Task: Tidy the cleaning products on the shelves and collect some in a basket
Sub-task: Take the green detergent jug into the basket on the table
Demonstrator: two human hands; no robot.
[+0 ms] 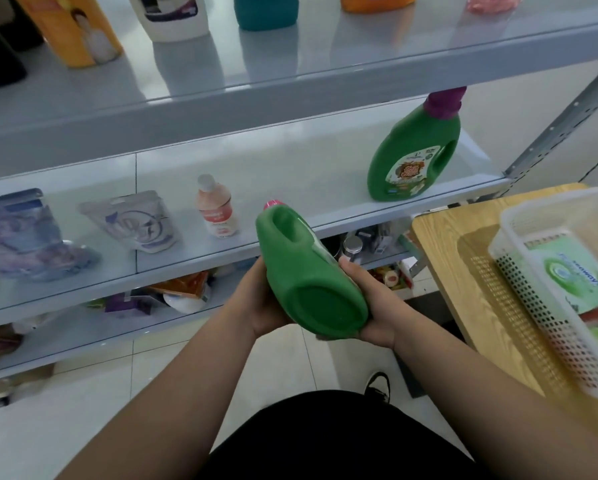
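Observation:
A green detergent jug (308, 271) with a pink cap lies tilted between both my hands, base toward me, just in front of the middle shelf (290, 161). My left hand (259, 306) grips its left side and my right hand (370, 299) grips its right side and underside. A second green jug (412, 154) with a purple cap stands upright at the right end of that shelf. A white perforated basket (519, 278) sits on a wooden table at the right with a green-labelled pack (574, 271) inside.
The middle shelf also carries a small pink bottle (218, 206), a white pouch (135, 223) and a blue-purple pouch (17, 237). Several bottles stand on the upper shelf (290, 57). Mixed goods crowd the lower shelf (173, 296). The wooden table (464, 271) stands close at my right.

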